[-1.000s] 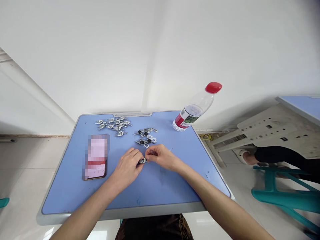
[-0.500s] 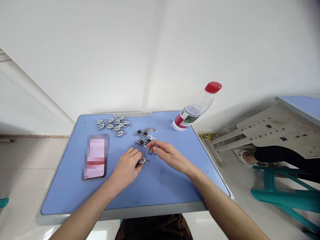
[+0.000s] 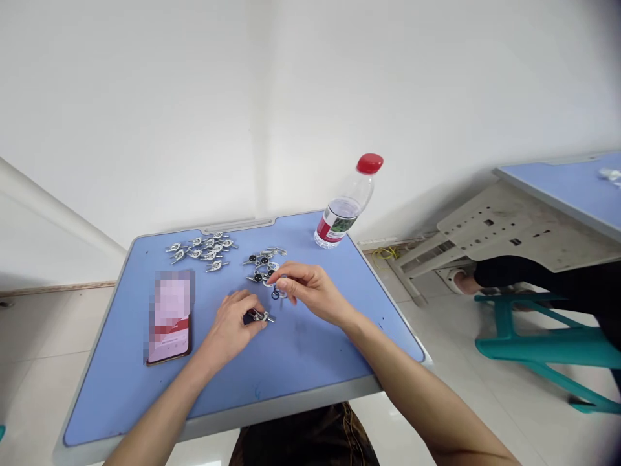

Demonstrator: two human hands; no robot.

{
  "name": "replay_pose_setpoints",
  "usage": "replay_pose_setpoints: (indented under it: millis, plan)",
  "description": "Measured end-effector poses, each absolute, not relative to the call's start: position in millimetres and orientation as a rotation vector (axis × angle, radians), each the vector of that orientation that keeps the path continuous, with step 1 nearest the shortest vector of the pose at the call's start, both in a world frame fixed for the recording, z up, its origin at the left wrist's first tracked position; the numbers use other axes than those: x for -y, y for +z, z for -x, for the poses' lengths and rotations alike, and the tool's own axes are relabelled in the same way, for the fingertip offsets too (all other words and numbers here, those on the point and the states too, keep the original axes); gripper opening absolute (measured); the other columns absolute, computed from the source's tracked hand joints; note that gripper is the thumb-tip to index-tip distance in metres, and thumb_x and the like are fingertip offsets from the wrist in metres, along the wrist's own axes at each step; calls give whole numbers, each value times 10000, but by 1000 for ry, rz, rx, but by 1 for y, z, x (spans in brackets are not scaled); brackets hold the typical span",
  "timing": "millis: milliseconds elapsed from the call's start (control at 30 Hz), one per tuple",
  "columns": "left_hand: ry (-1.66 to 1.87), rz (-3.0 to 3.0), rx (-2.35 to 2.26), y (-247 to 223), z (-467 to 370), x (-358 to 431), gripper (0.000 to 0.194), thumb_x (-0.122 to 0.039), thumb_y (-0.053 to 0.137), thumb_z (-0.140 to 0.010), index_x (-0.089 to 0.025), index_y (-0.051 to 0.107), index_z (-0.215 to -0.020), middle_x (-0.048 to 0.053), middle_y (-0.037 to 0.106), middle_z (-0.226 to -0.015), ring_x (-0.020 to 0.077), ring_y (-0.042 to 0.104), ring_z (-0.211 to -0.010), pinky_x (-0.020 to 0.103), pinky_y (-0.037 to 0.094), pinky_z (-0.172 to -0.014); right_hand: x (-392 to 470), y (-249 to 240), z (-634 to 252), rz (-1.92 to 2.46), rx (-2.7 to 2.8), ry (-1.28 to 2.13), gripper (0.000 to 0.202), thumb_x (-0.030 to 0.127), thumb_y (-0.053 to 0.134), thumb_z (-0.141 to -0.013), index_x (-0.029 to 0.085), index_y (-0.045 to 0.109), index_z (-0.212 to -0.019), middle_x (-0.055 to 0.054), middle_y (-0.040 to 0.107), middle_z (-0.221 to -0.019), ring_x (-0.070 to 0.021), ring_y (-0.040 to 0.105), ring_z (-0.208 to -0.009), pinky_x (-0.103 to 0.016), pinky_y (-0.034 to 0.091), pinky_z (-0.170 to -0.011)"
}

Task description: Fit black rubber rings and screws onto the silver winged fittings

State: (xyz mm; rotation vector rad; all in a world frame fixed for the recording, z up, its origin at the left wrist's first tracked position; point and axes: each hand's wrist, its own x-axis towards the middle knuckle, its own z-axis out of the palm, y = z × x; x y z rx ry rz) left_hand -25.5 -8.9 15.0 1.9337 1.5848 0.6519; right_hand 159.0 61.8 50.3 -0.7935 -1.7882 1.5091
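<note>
Blue desk (image 3: 315,369), metal piece (image 3: 262,317) — in left grip (image 3: 230,325), at fingertips

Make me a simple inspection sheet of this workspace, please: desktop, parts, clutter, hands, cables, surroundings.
Surface: blue desktop with a pale rim, a few dark specks and a small blue mark near the front edge.
Job's things: a cluster of metal parts at the far left; a second group, some with black discs, nearer the middle.
Clutter: lit phone at left; red-capped bottle at the far right.
Hands: left hand grips one metal piece; right hand is by a dark ring, its grip unclear.
Cables: yellow cord-like bundle on the floor, kind unclear.
Surroundings: white wall, second desk, teal stool, another person's leg.
</note>
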Motion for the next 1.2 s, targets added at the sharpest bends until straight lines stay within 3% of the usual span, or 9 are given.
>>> replay_pose_setpoints:
  millis: [400,833,1000,1200]
  plan:
    - [663,-1885,-1565,14,25,7,69,-152,636,-738,-210,611,-767,15,638,-864,208,573,-833,403,401,-835,-56,47,-152,636,2020,1360,280,394,469,-931,165,617,-866,-28,556,-824,-89,513,-632,-223,461,-605]
    - [635,-1881,-1599,15,24,7,71,-148,646,-739,-204,603,-745,6,614,-829,206,557,-831,372,409,-789,-57,46,-153,585,2207,1148,256,329,421,-960,173,614,-897,-32,594,-804,-120,541,-720,-245,449,-701]
    - [650,-1872,-1592,13,24,8,142,-134,633,-741,-224,629,-851,7,610,-856,211,554,-857,387,406,-811,-55,47,-152,397,2302,1043,216,259,412,-967,191,612,-1013,-44,672,-877,-139,597,-838,-266,443,-803]
    - [632,-1828,-1630,14,23,9,75,-137,618,-746,-201,607,-783,13,607,-861,218,543,-860,390,405,-795,-54,54,-154,233,2421,921,265,184,357,-978,165,561,-1145,-86,670,-1016,-149,585,-907,-291,438,-843]
